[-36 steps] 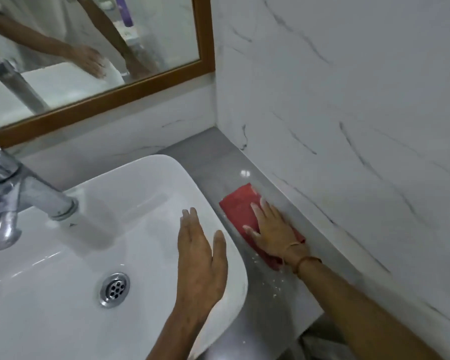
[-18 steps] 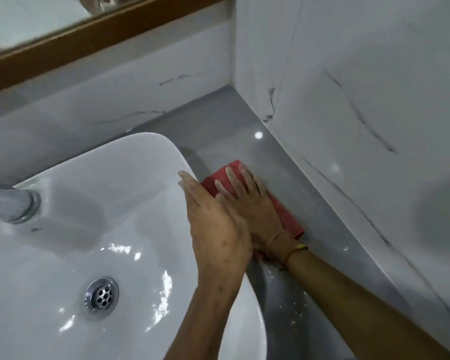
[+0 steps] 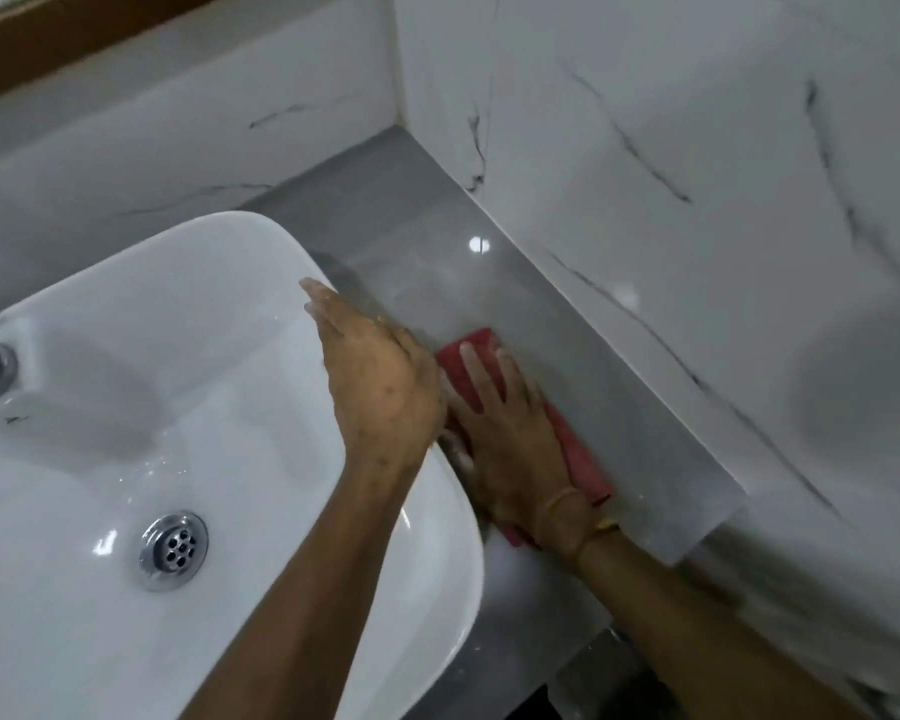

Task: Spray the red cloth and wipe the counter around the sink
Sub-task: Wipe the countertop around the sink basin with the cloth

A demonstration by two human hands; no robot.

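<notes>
While pressing the red cloth (image 3: 575, 449) flat, the right hand (image 3: 510, 433) abuts the sink (image 3: 261, 241).

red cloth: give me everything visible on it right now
The red cloth looks like a thin, soft fabric, lying flat on the grey counter between the white sink and the marble wall. The right hand presses on it with fingers spread, covering its middle; only its far end, right edge and a near corner show. Spray wetness cannot be told.
</notes>
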